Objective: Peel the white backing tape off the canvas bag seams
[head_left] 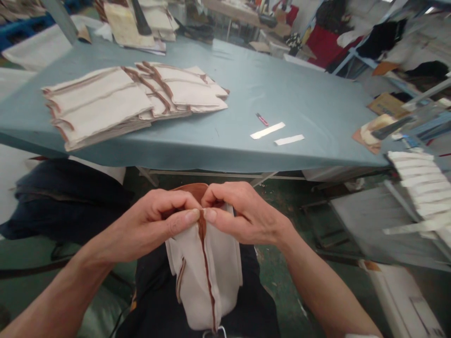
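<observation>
A cream fabric piece with a brown-edged seam, looking like an unfinished bag (225, 267), rests on my lap. At the top of its seam, my left hand (158, 225) pinches the edge between thumb and forefinger. Right beside it, my right hand (243, 213) pinches the same edge, and the two thumb tips nearly touch. Brown material shows behind the fingers, and a metal ring (221, 332) lies at the bag's lower end. Parts of the bag behind my hands are hidden.
Ahead stands a blue-covered table (317, 103) with stacked cream pieces (102, 103), two pale strips (268, 130) and a small red cutter (262, 119). To the right, a side stand holds more cream strips (416, 183). Dark cloth (63, 197) hangs at left.
</observation>
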`<state>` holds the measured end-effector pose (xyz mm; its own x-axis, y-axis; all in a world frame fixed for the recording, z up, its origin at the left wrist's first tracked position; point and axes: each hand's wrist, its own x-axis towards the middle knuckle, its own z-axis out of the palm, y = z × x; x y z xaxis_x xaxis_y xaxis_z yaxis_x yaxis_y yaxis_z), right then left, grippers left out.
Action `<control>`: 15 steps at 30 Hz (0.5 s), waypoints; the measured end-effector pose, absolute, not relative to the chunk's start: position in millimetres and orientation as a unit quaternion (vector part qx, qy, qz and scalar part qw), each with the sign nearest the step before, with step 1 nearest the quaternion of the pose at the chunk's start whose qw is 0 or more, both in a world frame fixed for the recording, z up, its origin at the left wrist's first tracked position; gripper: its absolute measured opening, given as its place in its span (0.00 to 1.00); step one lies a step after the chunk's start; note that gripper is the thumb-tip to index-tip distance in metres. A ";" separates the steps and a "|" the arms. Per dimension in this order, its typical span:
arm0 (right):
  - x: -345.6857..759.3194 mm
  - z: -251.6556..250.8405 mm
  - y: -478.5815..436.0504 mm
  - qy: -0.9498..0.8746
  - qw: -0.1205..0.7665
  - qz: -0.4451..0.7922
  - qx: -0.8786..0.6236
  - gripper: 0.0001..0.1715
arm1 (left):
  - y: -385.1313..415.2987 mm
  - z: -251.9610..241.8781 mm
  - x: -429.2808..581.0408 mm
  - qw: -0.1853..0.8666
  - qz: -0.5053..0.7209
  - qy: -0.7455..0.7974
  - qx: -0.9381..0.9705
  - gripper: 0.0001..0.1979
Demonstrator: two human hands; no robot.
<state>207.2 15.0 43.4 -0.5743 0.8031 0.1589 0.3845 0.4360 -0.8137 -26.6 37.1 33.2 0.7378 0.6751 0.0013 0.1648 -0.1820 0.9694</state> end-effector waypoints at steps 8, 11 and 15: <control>199.4 56.3 16.0 -0.834 0.195 0.332 -0.396 0.13 | 39.1 39.3 -27.7 0.535 0.221 0.284 0.764 0.15; 196.0 59.7 16.4 -0.844 0.161 0.305 -0.409 0.15 | 39.9 39.2 -33.5 0.486 0.201 0.293 0.798 0.13; 189.9 61.9 19.4 -0.862 0.122 0.272 -0.411 0.17 | 41.4 41.6 -40.8 0.413 0.194 0.320 0.831 0.10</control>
<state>189.9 19.4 61.9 -0.6321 0.7748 -0.0137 0.6425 0.5141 -0.5683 -40.8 41.4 41.6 0.7206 0.6909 0.0581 0.3708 -0.4548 0.8097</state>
